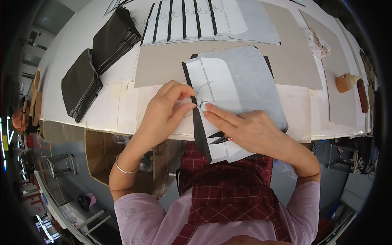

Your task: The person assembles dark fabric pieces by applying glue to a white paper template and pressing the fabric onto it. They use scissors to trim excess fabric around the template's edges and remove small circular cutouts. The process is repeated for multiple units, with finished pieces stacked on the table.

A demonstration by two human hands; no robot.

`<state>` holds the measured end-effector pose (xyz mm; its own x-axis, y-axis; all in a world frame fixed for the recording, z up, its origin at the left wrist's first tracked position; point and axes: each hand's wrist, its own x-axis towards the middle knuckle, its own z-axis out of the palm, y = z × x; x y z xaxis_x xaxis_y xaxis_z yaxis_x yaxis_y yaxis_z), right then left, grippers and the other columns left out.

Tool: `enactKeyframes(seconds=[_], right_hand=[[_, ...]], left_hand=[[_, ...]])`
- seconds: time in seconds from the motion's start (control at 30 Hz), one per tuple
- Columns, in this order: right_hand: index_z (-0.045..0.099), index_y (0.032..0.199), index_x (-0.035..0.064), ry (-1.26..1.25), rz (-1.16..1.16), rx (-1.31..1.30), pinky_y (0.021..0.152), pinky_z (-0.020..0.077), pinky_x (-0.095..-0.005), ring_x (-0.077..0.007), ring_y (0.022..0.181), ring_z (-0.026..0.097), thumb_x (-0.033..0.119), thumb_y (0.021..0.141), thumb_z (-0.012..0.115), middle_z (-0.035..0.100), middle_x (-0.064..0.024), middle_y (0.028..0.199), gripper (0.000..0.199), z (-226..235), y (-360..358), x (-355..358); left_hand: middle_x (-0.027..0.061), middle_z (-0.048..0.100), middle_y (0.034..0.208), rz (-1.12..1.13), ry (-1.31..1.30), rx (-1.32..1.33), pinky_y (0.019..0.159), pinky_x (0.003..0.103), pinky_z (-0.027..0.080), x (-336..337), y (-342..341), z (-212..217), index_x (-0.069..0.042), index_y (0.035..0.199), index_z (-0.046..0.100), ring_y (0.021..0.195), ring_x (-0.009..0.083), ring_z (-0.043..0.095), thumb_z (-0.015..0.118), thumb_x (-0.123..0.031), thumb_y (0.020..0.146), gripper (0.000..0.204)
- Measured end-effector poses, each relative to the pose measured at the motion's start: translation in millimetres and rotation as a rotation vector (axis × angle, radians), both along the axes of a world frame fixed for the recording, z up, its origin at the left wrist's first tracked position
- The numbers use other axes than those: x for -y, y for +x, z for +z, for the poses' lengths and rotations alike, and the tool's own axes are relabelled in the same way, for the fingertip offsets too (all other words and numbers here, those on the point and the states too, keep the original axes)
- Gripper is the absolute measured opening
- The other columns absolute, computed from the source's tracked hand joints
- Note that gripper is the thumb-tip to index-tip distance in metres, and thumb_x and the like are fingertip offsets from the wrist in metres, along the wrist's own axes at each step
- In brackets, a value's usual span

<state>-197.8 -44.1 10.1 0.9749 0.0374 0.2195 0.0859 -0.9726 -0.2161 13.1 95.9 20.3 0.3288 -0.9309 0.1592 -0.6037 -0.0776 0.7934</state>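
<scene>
Before me lies a layered flat panel (218,73), with white and pale grey sheets and a black strip (199,126) along its left edge. A thin dark cord (200,86) curves over the strip and forms a small loop. My left hand (165,106) pinches at this edge, seemingly on the cord; its fingertips partly hide the grip. My right hand (249,128) presses its fingertips on the panel beside the loop. Small black-bladed scissors (220,140) are tucked in that same hand, their blades pointing left and their handle hidden by the palm.
Two stacks of black pieces (81,85) stand on the table's left. Several similar panels with cord loops (190,20) overlap at the back, near a grey board (163,65). At right are an amber bottle (345,83), a brown-handled tool (362,96) and a crumpled wrapper (318,45).
</scene>
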Motion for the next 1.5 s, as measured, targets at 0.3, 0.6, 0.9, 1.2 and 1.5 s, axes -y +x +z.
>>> enactKeyframes(seconds=[0.3, 0.6, 0.9, 1.2, 1.5], right_hand=[[0.063, 0.130, 0.0065, -0.010, -0.008, 0.010, 0.046, 0.0487, -0.0252, -0.0113, 0.054, 0.062, 0.015, 0.083, 0.070, 0.058, -0.0050, 0.145, 0.049, -2.3, -0.6, 1.3], [0.063, 0.130, 0.0075, -0.009, -0.009, 0.016, 0.047, 0.0497, -0.0250, -0.0111, 0.056, 0.063, 0.016, 0.082, 0.071, 0.058, -0.0043, 0.145, 0.049, -4.2, -0.8, 2.3], [0.066, 0.126, 0.0078, -0.008, -0.019, 0.046, 0.045, 0.0487, -0.0237, -0.0099, 0.054, 0.063, 0.014, 0.084, 0.067, 0.060, -0.0040, 0.141, 0.042, -5.2, -0.1, 2.2], [0.067, 0.126, 0.0079, 0.007, -0.015, 0.054, 0.044, 0.0479, -0.0236, -0.0099, 0.051, 0.061, 0.011, 0.083, 0.066, 0.061, -0.0039, 0.140, 0.043, -6.0, -0.4, 2.8], [0.067, 0.125, 0.0078, 0.010, -0.018, 0.057, 0.043, 0.0468, -0.0227, -0.0090, 0.050, 0.059, 0.011, 0.084, 0.065, 0.062, -0.0022, 0.140, 0.041, -6.8, -0.4, 3.2]], left_hand=[[0.0089, 0.060, 0.087, -0.149, 0.071, 0.252, 0.071, 0.038, 0.051, 10.7, 11.0, -8.4, -0.004, 0.094, 0.064, 0.084, 0.0276, 0.060, 0.073, -0.007, 0.086, 0.013], [0.0038, 0.064, 0.092, -0.118, -0.131, 0.474, 0.079, 0.039, 0.047, 19.0, 17.0, -3.6, -0.007, 0.095, 0.069, 0.094, 0.0278, 0.060, 0.073, -0.005, 0.083, 0.013], [0.0020, 0.062, 0.089, -0.303, 0.004, 0.632, 0.084, 0.036, 0.044, 25.4, 13.1, 2.6, -0.007, 0.089, 0.066, 0.093, 0.0246, 0.057, 0.074, -0.008, 0.082, 0.010], [0.0094, 0.060, 0.091, -0.137, 0.038, 0.092, 0.076, 0.036, 0.048, 15.0, 14.1, -9.8, -0.002, 0.094, 0.063, 0.090, 0.0273, 0.056, 0.068, -0.002, 0.088, 0.008], [0.0097, 0.058, 0.088, -0.165, 0.012, 0.269, 0.075, 0.035, 0.047, 19.7, 7.1, -13.4, -0.002, 0.091, 0.063, 0.087, 0.0280, 0.055, 0.071, -0.005, 0.088, 0.009]])
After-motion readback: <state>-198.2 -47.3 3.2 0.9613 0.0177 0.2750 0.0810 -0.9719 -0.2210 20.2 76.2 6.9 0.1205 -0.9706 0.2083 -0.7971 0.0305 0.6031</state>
